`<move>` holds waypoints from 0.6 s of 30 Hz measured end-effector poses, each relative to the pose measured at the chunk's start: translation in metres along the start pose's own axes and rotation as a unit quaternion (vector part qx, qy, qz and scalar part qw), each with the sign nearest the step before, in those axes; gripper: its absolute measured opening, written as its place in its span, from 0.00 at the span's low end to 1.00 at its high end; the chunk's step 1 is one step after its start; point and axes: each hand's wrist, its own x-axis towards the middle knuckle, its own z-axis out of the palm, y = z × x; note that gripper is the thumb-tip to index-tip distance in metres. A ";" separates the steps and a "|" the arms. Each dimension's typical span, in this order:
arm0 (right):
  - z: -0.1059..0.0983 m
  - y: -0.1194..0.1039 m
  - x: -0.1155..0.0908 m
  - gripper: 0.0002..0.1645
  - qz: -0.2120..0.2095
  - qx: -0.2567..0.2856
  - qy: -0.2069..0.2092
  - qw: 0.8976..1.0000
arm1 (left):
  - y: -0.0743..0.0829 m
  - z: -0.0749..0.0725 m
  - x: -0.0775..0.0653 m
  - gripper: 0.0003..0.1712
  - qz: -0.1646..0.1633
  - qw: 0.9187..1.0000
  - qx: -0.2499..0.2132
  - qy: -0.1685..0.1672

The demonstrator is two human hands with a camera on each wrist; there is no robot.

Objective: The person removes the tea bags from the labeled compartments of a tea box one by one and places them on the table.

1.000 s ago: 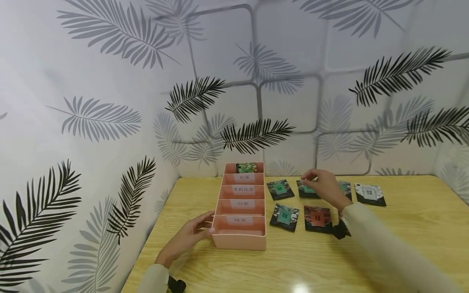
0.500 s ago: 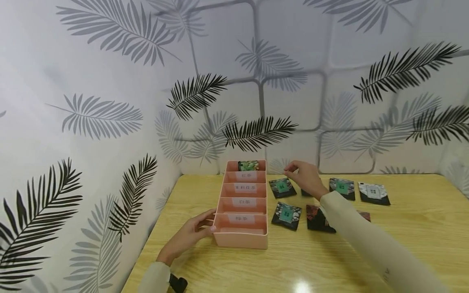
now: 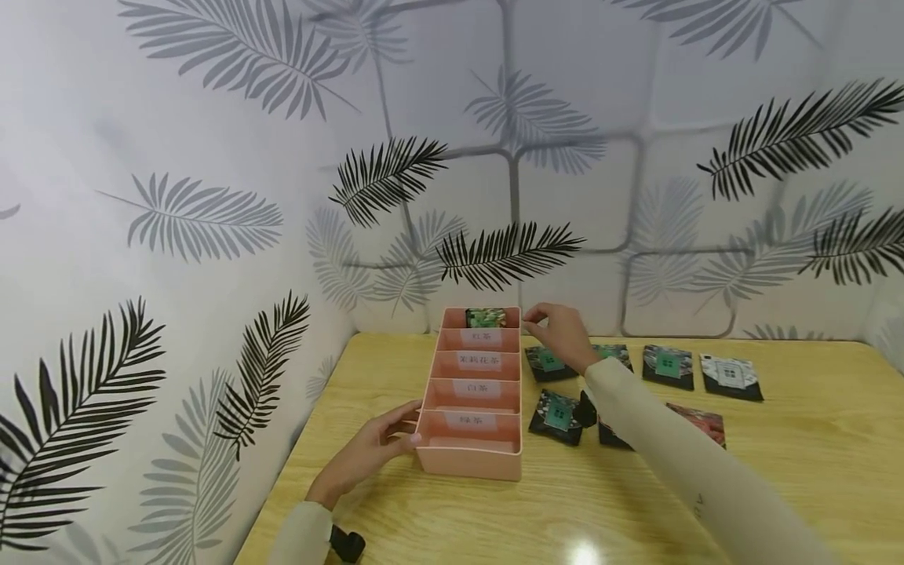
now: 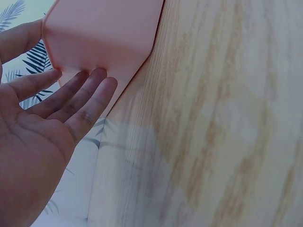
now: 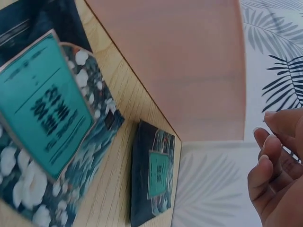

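A pink divided box (image 3: 469,463) with paper labels on its dividers stands on the table. One sachet (image 3: 486,318) with a green picture sits in its rearmost compartment. My left hand (image 3: 363,455) touches the box's near left corner; the left wrist view shows fairly straight fingertips (image 4: 98,73) against the pink wall. Beside the rear right rim hovers my right hand (image 3: 561,333), its fingers loosely bent. Nothing visible lies between its thumb and fingers in the right wrist view. Dark tea sachets with teal labels (image 5: 47,104) lie flat right of the box, some partly hidden by the arm.
Further right lie a teal-labelled sachet (image 3: 667,365), a white-and-black sachet (image 3: 730,375) and a reddish sachet (image 3: 698,424). A leaf-patterned wall covering (image 3: 565,196) rises behind the wooden table (image 3: 600,502) and on its left.
My right hand has moved left from above the back row of sachets to the box's rear right rim. The left hand stays at the near left corner. The view has shifted slightly.
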 end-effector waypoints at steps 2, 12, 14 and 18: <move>0.005 -0.002 0.003 0.11 -0.008 0.000 -0.003 1.000 | 0.000 0.000 0.000 0.36 0.001 1.000 0.001 0.001; 0.019 -0.011 0.017 0.12 0.019 0.025 -0.039 0.999 | -0.001 -0.003 0.000 0.36 0.020 1.000 0.009 -0.003; 0.021 -0.011 0.020 0.13 0.024 0.024 -0.048 0.998 | -0.001 -0.003 0.000 0.36 0.018 1.000 0.007 -0.002; 0.024 -0.012 0.026 0.14 0.035 0.010 -0.054 0.998 | -0.002 -0.003 0.000 0.35 0.018 1.000 0.004 -0.002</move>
